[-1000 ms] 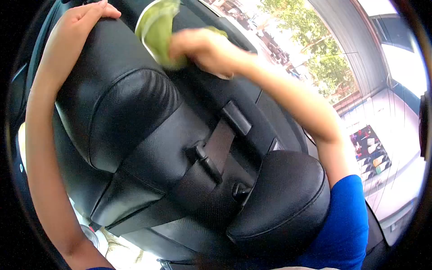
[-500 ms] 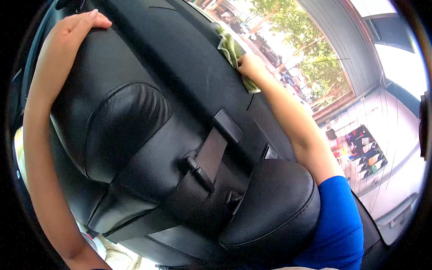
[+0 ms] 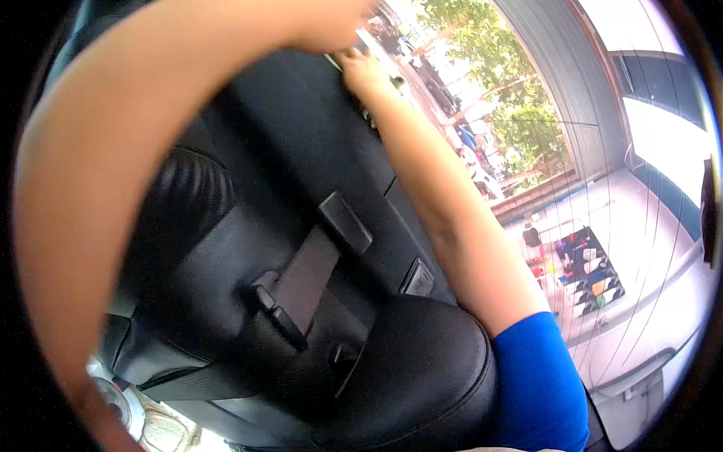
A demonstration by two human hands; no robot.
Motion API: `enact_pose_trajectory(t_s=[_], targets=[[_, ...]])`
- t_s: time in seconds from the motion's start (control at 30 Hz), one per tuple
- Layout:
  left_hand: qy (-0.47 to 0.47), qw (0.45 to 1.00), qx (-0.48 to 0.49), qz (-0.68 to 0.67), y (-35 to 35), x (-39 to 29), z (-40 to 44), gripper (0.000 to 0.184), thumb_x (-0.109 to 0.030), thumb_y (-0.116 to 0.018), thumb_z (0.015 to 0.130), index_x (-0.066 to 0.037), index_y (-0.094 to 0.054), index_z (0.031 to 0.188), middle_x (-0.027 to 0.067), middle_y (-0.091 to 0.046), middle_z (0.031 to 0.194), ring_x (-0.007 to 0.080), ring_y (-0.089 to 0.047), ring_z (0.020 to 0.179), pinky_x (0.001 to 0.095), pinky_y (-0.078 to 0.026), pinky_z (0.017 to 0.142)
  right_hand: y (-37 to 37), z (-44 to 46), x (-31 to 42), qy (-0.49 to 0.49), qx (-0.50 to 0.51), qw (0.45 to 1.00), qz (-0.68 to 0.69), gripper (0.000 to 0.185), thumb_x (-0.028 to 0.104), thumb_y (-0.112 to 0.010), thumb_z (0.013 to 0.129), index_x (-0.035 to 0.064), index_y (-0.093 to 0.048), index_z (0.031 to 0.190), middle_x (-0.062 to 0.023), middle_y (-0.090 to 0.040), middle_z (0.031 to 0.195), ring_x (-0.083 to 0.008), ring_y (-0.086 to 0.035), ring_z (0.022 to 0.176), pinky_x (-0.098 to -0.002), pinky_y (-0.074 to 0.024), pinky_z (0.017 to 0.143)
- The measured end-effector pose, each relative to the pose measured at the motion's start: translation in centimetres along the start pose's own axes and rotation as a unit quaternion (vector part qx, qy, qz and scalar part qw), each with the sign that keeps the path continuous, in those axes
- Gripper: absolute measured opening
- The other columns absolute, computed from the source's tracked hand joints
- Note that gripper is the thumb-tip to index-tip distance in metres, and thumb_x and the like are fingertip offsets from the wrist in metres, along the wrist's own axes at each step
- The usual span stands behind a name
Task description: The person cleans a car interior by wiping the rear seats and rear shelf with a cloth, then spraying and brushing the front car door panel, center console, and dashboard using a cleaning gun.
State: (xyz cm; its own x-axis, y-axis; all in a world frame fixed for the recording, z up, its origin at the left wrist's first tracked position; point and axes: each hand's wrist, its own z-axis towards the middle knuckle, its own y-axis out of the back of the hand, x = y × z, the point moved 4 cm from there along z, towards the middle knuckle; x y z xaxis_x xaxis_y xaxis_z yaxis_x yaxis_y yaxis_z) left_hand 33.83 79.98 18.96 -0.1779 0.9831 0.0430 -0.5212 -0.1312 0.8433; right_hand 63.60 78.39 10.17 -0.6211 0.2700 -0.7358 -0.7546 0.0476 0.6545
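Note:
My right hand [image 3: 363,74] is at the far edge of the black rear shelf [image 3: 301,113], by the bottom of the car's back window. Its fingers are bent over a green-and-white cloth [image 3: 369,117], which is mostly hidden behind the hand and forearm; only small bits show. My left hand [image 3: 335,26] is raised close by at the top edge of the view, its arm crossing over the seat back. Blur and the frame edge hide the left fingers, so whether they touch the cloth cannot be made out.
Black leather headrests [image 3: 422,361] and a seat belt [image 3: 305,279] with its shelf guide [image 3: 346,222] lie below my arms. The rear window with thin heating lines [image 3: 602,196] slopes at right. Beyond it are trees, a shutter and a wall rack [image 3: 591,271] of supplies.
My left hand has left the seat top and swung right and up towards my right hand. My right hand has slid with the cloth farther up and left along the shelf edge.

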Motion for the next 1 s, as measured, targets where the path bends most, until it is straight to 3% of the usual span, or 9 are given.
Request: enact_pose_trajectory(t_s=[0.07, 0.13, 0.23, 0.3, 0.37, 0.57, 0.73, 0.83, 1.0], targets=[[0.013, 0.995, 0.096, 0.002, -1.8, 4.0, -2.5, 0.033, -0.028, -0.053, 0.082, 0.001, -0.068, 0.078, 0.0209, -0.066, 0.082, 0.0367, -0.064, 0.083, 0.0442, -0.05, 0.077, -1.6, -3.8, -2.7, -0.139, -0.081, 0.985, -0.061, 0.027, 0.019, -0.048, 0.091, 0.0127, -0.063, 0.112, -0.0083, -0.059, 0.111, -0.0263, -0.059, 0.1, -0.038, -0.0518, 0.076], [0.103, 0.981, 0.157, 0.056, -4.5, 7.7, -3.6, 0.034, -0.029, -0.053, 0.083, 0.001, -0.069, 0.084, 0.0225, -0.066, 0.085, 0.0379, -0.064, 0.085, 0.0453, -0.049, 0.079, -1.3, -6.0, -4.9, -0.335, 0.293, 0.891, -0.093, 0.026, 0.025, -0.051, 0.091, 0.0148, -0.068, 0.109, -0.0074, -0.065, 0.106, -0.0242, -0.064, 0.094, -0.0367, -0.051, 0.074], [0.128, 0.976, 0.176, 0.008, -4.4, 7.5, -3.7, 0.035, -0.03, -0.052, 0.085, 0.0, -0.07, 0.085, 0.0215, -0.066, 0.085, 0.0377, -0.064, 0.085, 0.0451, -0.049, 0.08, -12.6, -8.1, -16.4, -0.175, 0.504, 0.845, -0.042, 0.039, 0.034, -0.058, 0.078, 0.0098, -0.068, 0.107, -0.0075, -0.067, 0.109, -0.0207, -0.064, 0.099, -0.037, -0.0491, 0.083], [0.143, 0.975, 0.171, 0.003, -3.6, 6.9, -3.7, 0.036, -0.03, -0.051, 0.086, 0.0, -0.07, 0.086, 0.0204, -0.067, 0.086, 0.0372, -0.064, 0.086, 0.0449, -0.049, 0.08, -3.6, -9.4, -10.1, -0.288, 0.45, 0.843, 0.062, 0.036, 0.03, -0.056, 0.078, 0.0058, -0.069, 0.101, -0.0116, -0.069, 0.102, -0.0262, -0.065, 0.097, -0.0386, -0.0497, 0.083], [0.126, 0.97, 0.206, -0.017, -3.3, 6.6, -3.6, 0.035, -0.031, -0.051, 0.087, -0.001, -0.07, 0.088, 0.0201, -0.067, 0.088, 0.0368, -0.063, 0.087, 0.0449, -0.048, 0.08, -0.8, -7.6, -8.5, -0.311, 0.114, 0.933, 0.137, 0.036, 0.027, -0.054, 0.077, 0.0027, -0.069, 0.099, -0.0163, -0.068, 0.102, -0.0326, -0.064, 0.097, -0.0402, -0.0496, 0.083], [0.102, 0.973, 0.203, -0.034, -3.6, 5.9, -3.3, 0.034, -0.031, -0.049, 0.089, -0.003, -0.069, 0.091, 0.0189, -0.067, 0.087, 0.0363, -0.063, 0.087, 0.0441, -0.047, 0.081, -1.0, -2.1, -4.7, -0.092, -0.044, 0.959, 0.263, 0.05, 0.016, -0.049, 0.083, 0.0068, -0.049, 0.132, -0.0201, -0.056, 0.124, -0.0379, -0.052, 0.117, -0.0386, -0.0396, 0.1], [0.127, 0.948, 0.284, -0.066, -4.0, 5.7, -3.5, 0.035, -0.029, -0.046, 0.092, -0.003, -0.069, 0.094, 0.0122, -0.069, 0.084, 0.0289, -0.065, 0.086, 0.0395, -0.048, 0.081, -2.7, -3.9, -6.5, -0.141, -0.001, 0.972, 0.189, 0.055, 0.023, -0.044, 0.088, 0.0115, -0.035, 0.141, -0.0213, -0.049, 0.132, -0.0378, -0.051, 0.118, -0.0419, -0.04, 0.099], [0.072, 0.97, 0.179, -0.149, -7.8, 8.5, -3.1, 0.03, -0.015, -0.052, 0.091, 0.007, -0.06, 0.073, 0.0156, -0.061, 0.059, 0.0234, -0.063, 0.046, 0.0362, -0.051, 0.046, -1.1, -7.1, -6.9, -0.23, 0.138, 0.946, 0.179, 0.062, 0.018, -0.045, 0.085, 0.0143, -0.028, 0.145, -0.0147, -0.04, 0.143, -0.0333, -0.051, 0.12, -0.0408, -0.0401, 0.101], [0.137, 0.957, 0.186, -0.174, -8.3, 9.3, -3.5, 0.022, -0.013, -0.054, 0.09, 0.005, -0.062, 0.08, 0.0155, -0.062, 0.063, 0.0239, -0.065, 0.051, 0.0341, -0.052, 0.049, -5.1, -14.3, -10.5, -0.162, 0.335, 0.917, 0.143, 0.044, 0.042, -0.051, 0.087, 0.0047, -0.065, 0.105, -0.0201, -0.064, 0.111, -0.0346, -0.062, 0.101, -0.0419, -0.0485, 0.088]])
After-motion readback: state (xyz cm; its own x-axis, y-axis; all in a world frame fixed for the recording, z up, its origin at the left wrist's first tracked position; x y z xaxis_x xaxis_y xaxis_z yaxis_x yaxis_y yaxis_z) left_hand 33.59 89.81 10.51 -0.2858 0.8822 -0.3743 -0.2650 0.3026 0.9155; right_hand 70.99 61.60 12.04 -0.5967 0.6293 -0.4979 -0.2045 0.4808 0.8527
